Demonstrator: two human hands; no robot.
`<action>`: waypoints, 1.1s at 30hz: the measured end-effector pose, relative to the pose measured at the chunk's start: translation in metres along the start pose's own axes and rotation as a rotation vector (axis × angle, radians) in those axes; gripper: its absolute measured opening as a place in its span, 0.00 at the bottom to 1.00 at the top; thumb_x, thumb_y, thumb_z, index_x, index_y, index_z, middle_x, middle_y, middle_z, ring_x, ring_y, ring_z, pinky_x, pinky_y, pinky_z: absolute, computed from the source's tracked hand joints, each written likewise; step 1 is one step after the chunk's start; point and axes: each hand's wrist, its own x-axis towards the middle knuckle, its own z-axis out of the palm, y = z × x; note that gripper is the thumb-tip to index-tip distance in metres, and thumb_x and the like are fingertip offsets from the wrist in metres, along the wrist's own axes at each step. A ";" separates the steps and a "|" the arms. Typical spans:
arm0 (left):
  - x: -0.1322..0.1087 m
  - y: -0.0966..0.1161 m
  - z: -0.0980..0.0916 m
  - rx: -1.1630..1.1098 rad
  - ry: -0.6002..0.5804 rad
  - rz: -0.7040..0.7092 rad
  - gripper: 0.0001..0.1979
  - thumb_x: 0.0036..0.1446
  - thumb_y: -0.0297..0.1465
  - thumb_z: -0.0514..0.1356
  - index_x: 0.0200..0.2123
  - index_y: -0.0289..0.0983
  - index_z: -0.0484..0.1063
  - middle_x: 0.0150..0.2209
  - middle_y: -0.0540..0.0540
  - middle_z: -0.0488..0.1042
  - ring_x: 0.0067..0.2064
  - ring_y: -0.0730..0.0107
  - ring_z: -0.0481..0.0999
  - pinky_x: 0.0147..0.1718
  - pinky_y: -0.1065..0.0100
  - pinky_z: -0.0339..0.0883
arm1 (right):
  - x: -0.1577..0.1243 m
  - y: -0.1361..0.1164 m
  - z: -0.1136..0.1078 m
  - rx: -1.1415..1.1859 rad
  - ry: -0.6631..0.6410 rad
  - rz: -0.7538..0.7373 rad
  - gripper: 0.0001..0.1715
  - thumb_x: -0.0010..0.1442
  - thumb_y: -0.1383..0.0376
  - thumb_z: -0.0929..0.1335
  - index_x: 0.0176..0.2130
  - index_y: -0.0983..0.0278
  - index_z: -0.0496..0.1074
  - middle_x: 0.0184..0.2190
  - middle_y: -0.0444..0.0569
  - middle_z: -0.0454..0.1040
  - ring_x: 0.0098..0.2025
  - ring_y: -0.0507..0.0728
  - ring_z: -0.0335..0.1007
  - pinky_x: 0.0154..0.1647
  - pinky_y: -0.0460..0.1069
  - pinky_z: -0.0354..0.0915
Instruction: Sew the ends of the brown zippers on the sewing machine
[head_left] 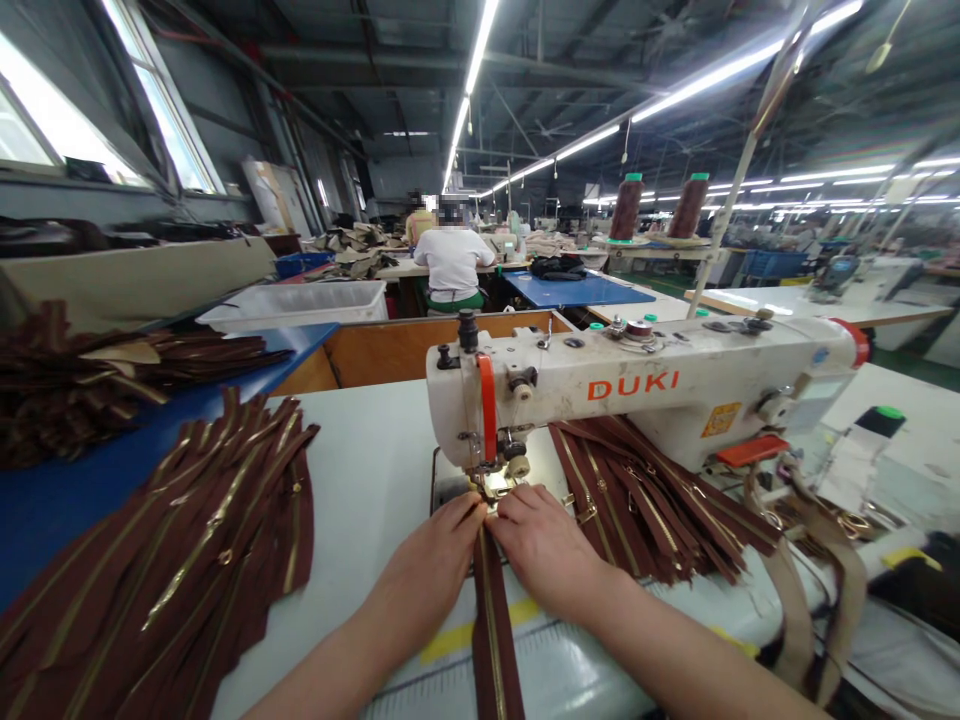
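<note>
A brown zipper [493, 630] with gold teeth runs from the needle area down over the front of the table. My left hand [448, 545] pinches its upper end from the left, right below the presser foot [495, 484]. Close beside it, my right hand [546, 545] has its fingers closed on the same zipper from the right. The fingertips of both hands nearly meet and hide the zipper's end. Above them stands the head of a white sewing machine [555, 380] with an orange lever.
A heap of brown zippers [217, 520] lies left on the table, and another bunch [652, 500] lies under the machine arm. More zippers [112, 380] pile on a blue surface. Beige straps [832, 590] hang at right. A person in white [453, 258] sits ahead.
</note>
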 end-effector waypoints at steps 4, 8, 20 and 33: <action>0.001 0.004 -0.004 0.009 0.015 -0.036 0.17 0.57 0.19 0.51 0.48 0.35 0.68 0.48 0.40 0.71 0.50 0.60 0.72 0.50 0.56 0.69 | -0.001 0.000 0.000 0.003 -0.003 -0.005 0.04 0.62 0.70 0.65 0.38 0.66 0.70 0.35 0.49 0.70 0.41 0.58 0.61 0.43 0.52 0.59; 0.004 0.006 -0.006 0.002 -0.006 -0.044 0.17 0.55 0.18 0.52 0.47 0.34 0.68 0.44 0.42 0.72 0.46 0.61 0.73 0.49 0.57 0.70 | -0.001 0.000 0.001 -0.003 0.011 -0.013 0.03 0.62 0.70 0.65 0.37 0.66 0.70 0.35 0.49 0.70 0.41 0.58 0.61 0.43 0.53 0.58; 0.008 0.011 -0.014 -0.001 -0.058 -0.067 0.16 0.54 0.17 0.52 0.45 0.34 0.69 0.42 0.43 0.72 0.44 0.61 0.72 0.47 0.58 0.69 | -0.001 0.000 0.002 0.004 0.018 -0.013 0.03 0.62 0.70 0.66 0.38 0.66 0.70 0.36 0.48 0.70 0.41 0.58 0.61 0.43 0.52 0.58; 0.008 0.019 -0.018 0.016 -0.046 -0.098 0.13 0.58 0.20 0.51 0.44 0.34 0.69 0.43 0.41 0.72 0.46 0.60 0.70 0.49 0.58 0.66 | -0.003 -0.003 0.002 0.060 0.004 0.050 0.08 0.63 0.70 0.64 0.42 0.64 0.71 0.36 0.49 0.70 0.43 0.58 0.62 0.45 0.53 0.58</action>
